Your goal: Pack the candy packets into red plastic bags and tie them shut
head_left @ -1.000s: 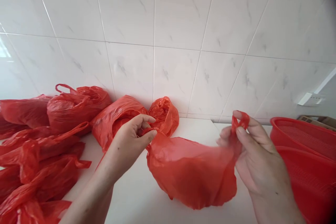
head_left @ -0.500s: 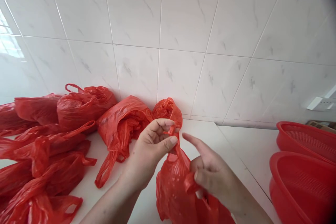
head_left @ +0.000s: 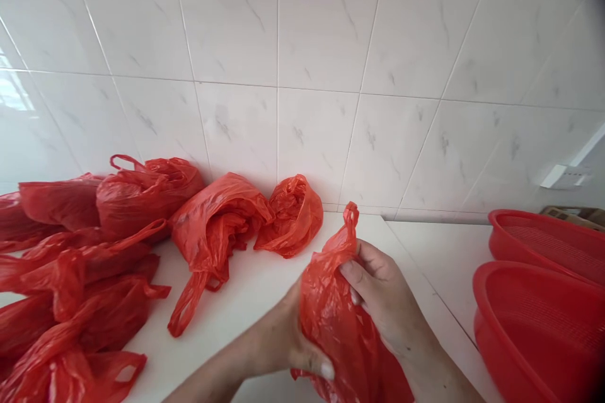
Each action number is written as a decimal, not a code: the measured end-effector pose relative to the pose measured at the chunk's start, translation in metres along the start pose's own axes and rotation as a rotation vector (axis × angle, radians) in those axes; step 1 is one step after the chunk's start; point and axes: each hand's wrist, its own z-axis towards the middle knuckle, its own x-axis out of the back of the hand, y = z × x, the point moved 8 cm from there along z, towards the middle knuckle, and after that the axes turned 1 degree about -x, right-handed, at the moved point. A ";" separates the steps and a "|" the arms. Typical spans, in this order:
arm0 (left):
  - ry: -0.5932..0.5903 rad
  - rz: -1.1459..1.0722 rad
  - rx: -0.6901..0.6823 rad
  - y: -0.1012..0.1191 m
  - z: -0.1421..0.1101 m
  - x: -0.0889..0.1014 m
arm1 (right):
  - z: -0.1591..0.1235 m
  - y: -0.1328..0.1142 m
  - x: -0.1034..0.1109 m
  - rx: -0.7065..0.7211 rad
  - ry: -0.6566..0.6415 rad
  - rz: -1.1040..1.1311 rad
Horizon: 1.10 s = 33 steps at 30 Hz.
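Observation:
A crumpled red plastic bag [head_left: 340,321] is held between my two hands near the bottom of the view. My left hand [head_left: 293,337] is wrapped round its left side, thumb lying across the front, with the other fingers hidden behind the plastic. Higher up on the right, my right hand [head_left: 378,280] pinches the bag just below its neck. A twisted handle end of the bag points up above the right hand. I cannot make out whether anything is inside the bag.
Several red plastic bags [head_left: 104,302] are piled on the white table [head_left: 246,302] at left. One bag [head_left: 222,214] and a smaller bundle [head_left: 295,211] lie near the tiled wall [head_left: 316,138]. Two red plastic baskets [head_left: 515,327] stand at right, with a wall socket [head_left: 564,176] above.
My left hand has let go of the handle loop and moved down to the bag's left side. My right hand has closed higher on the bag, whose neck now stands up.

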 end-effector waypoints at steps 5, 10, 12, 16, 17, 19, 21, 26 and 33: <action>0.325 -0.267 0.176 -0.052 0.002 -0.001 | 0.004 -0.008 0.033 0.178 0.027 0.023; 0.509 -0.578 0.274 -0.074 -0.004 0.014 | -0.001 0.035 0.041 0.024 -0.227 0.079; 0.531 -0.611 0.277 -0.077 -0.005 0.017 | -0.005 0.056 0.025 -0.024 -0.334 0.109; 0.579 -0.630 0.270 -0.084 -0.007 0.020 | 0.002 0.089 0.004 -0.070 -0.225 0.162; 0.596 -0.635 0.267 -0.086 -0.008 0.022 | 0.005 0.095 0.001 -0.108 -0.184 0.250; 0.626 -0.655 0.256 -0.089 -0.010 0.027 | 0.009 0.105 -0.004 -0.191 -0.111 0.493; 0.632 -0.693 0.240 -0.089 -0.013 0.031 | 0.011 0.110 -0.007 -0.252 -0.036 0.691; 0.340 -0.758 0.047 -0.059 -0.007 0.020 | 0.007 0.115 -0.021 -0.400 -0.044 0.852; 0.446 -0.700 0.245 -0.073 0.009 0.015 | 0.002 0.123 -0.029 -0.407 -0.098 0.979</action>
